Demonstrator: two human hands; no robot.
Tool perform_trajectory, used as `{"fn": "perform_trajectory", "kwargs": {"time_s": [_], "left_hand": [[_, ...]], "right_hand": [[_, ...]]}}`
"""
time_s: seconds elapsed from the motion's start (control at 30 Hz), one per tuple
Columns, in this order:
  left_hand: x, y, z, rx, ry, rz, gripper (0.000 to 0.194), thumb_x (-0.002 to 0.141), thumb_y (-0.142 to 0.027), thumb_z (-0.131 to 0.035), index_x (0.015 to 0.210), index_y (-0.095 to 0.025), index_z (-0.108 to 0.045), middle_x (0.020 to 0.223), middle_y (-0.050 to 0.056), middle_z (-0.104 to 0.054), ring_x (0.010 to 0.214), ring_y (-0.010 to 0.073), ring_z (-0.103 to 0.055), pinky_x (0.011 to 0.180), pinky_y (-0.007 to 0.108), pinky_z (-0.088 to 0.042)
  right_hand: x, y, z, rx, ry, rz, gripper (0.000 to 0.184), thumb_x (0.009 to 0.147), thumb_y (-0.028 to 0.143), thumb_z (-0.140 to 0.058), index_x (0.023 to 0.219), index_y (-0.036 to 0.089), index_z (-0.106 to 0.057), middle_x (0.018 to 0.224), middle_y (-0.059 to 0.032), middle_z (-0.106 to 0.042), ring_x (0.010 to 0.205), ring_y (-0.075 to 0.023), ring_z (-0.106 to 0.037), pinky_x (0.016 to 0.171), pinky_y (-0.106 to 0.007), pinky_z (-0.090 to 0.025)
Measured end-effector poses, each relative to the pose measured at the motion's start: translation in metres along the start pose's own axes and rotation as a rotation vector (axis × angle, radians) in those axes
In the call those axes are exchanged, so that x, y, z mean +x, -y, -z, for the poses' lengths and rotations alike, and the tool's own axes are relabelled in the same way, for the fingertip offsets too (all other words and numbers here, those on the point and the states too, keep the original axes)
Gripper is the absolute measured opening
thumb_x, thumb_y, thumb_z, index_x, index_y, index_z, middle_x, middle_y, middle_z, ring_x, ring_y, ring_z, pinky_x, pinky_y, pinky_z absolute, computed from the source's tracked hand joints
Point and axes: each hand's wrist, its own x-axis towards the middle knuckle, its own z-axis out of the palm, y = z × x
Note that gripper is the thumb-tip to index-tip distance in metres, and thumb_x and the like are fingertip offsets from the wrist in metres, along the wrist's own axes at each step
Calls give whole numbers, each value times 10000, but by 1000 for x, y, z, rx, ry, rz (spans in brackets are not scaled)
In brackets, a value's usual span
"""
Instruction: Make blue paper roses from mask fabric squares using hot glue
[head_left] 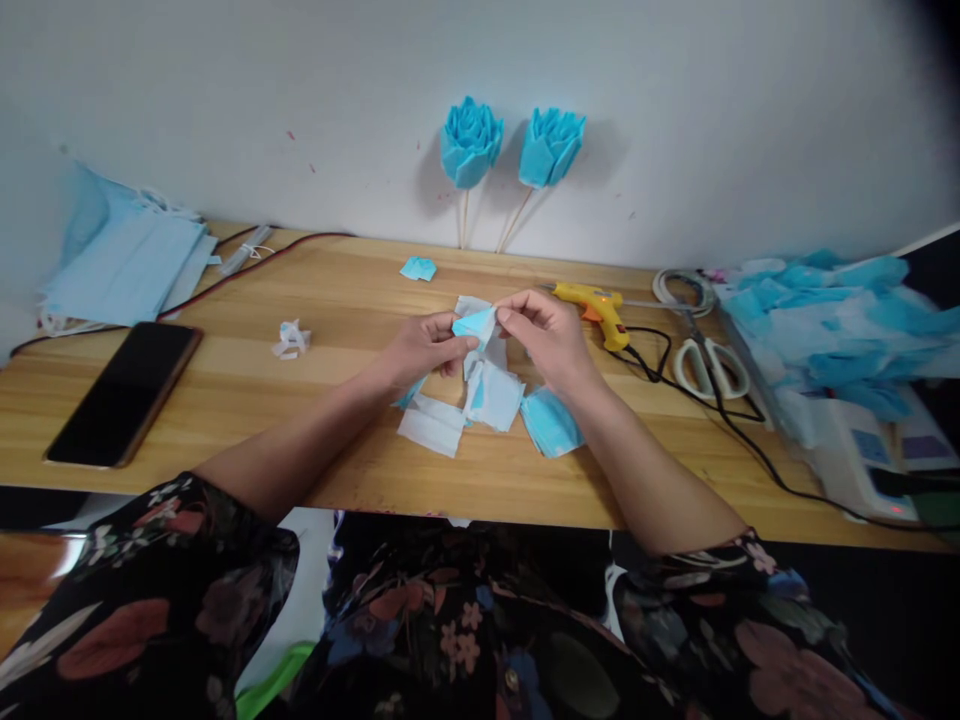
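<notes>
Between my two hands is a small blue-and-white piece of mask fabric [474,325], partly folded. My left hand [429,350] pinches its left and lower side between thumb and fingers. At its upper right corner, my right hand [546,335] closes thumb and fingertips on it. Below them on the table lie white fabric squares [495,395], another white piece [433,425] and a stack of blue squares [553,420] near my right wrist. Two blue fabric flowers [471,145] on thin sticks lean against the wall behind.
A yellow glue gun [596,308], white-handled scissors [710,368] and a cable lie to the right, beside a heap of blue scraps [840,310]. Leftward are a phone [124,395], face masks [124,260] and a white scrap [292,338]. A blue piece [418,268] lies farther back.
</notes>
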Motion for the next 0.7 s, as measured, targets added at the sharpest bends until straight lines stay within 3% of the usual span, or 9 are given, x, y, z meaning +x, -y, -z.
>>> {"fn": "perform_trajectory", "kwargs": {"time_s": [0.23, 0.5, 0.7], "left_hand": [[0, -1, 1, -32, 1, -9, 312, 769, -385, -773, 712, -164, -561, 549, -30, -591, 475, 62, -487, 497, 210, -363], [-2, -3, 0, 15, -1, -21, 241, 787, -331, -740, 742, -166, -572, 550, -36, -578, 489, 67, -494, 511, 210, -374], [-3, -5, -3, 70, 4, 4, 240, 789, -325, -735, 728, -168, -564, 540, -36, -570, 490, 69, -500, 506, 204, -379]], "right_hand": [[-1, 3, 1, 20, 36, -4, 134, 869, 354, -668, 865, 227, -712, 813, 2, -693, 741, -133, -623, 752, -310, -535], [-3, 5, -1, 105, 73, -63, 419, 846, 579, -694, 1141, 290, -624, 966, -16, -713, 907, -178, -663, 799, -335, -569], [-3, 3, -2, 63, 152, -16, 399, 826, 422, -725, 1176, 256, -629, 955, -13, -687, 842, -156, -644, 764, -309, -534]]}}
